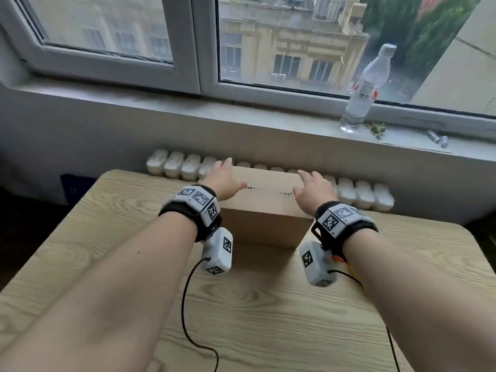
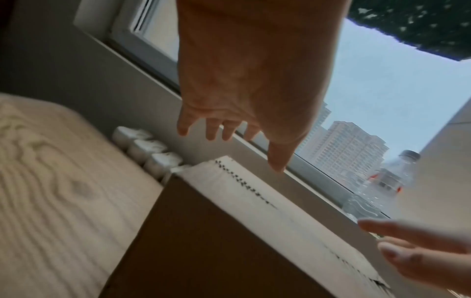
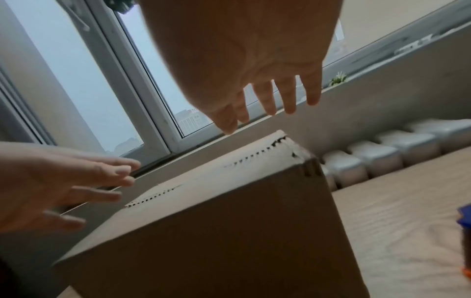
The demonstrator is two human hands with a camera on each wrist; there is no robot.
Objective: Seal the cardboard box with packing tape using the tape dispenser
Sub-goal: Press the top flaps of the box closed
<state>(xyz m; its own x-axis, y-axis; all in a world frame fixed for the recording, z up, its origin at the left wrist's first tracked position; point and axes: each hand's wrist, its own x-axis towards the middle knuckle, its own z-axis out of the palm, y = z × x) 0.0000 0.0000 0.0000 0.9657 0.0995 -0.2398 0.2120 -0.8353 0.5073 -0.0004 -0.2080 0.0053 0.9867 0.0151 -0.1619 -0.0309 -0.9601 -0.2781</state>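
Note:
A brown cardboard box (image 1: 263, 221) (image 2: 216, 252) (image 3: 216, 231) stands on the wooden table (image 1: 268, 312), its top flaps down and meeting at a jagged seam (image 1: 268, 189). My left hand (image 1: 224, 179) (image 2: 242, 100) hovers palm-down, fingers straight, over the box's left end. Over the right end my right hand (image 1: 311, 189) (image 3: 254, 70) is held the same way. Neither hand holds anything. A blue, dark and orange object (image 3: 465, 225), cut off at the right wrist view's right edge, lies on the table right of the box; it may be the tape dispenser.
A white radiator (image 1: 174, 165) runs just behind the table's far edge. On the window sill (image 1: 241, 114) above stand a clear plastic bottle (image 1: 367, 87) and small items (image 1: 437, 138). Black cables (image 1: 185, 304) hang from the wrist cameras over the near table.

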